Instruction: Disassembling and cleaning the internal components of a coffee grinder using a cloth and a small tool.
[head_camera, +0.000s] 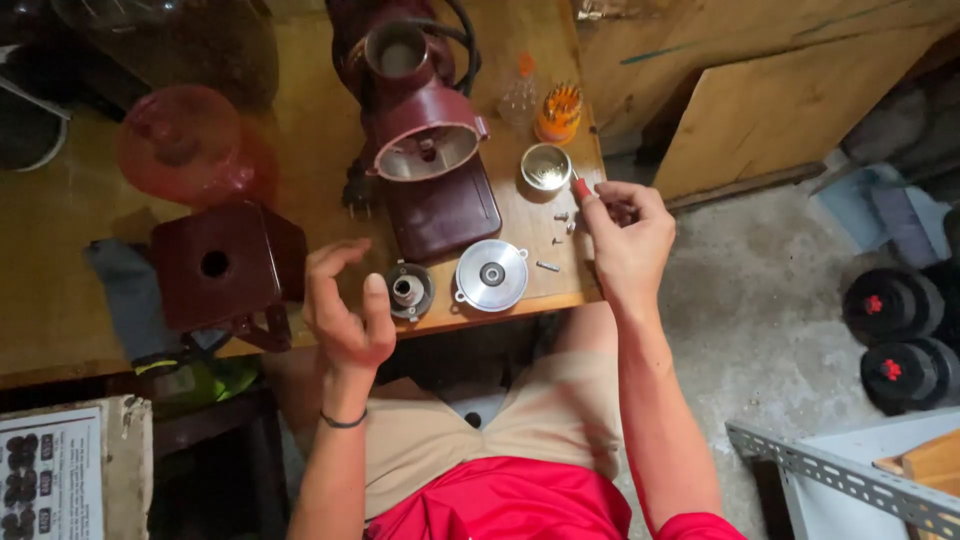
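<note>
My right hand (628, 232) grips a small red-handled screwdriver (580, 187), its tip pointing toward a small round metal cup (546, 166) near the table's right edge. A few loose screws (556, 240) lie on the wood just left of that hand. My left hand (345, 305) hovers open and empty, fingers curled, beside a small grey metal part (409, 290). A round silver disc with a centre hole (491, 274) lies between the two hands. Behind them stands a dark red machine body (425, 130) with an open round mouth.
A dark red box-shaped housing (228, 265) and a translucent red bowl (185, 143) sit at left on the wooden table (60, 300). An orange screwdriver-bit holder (558, 112) stands at the back. Black dumbbell weights (900, 335) and a perforated metal angle bar (840, 475) lie on the concrete floor at right.
</note>
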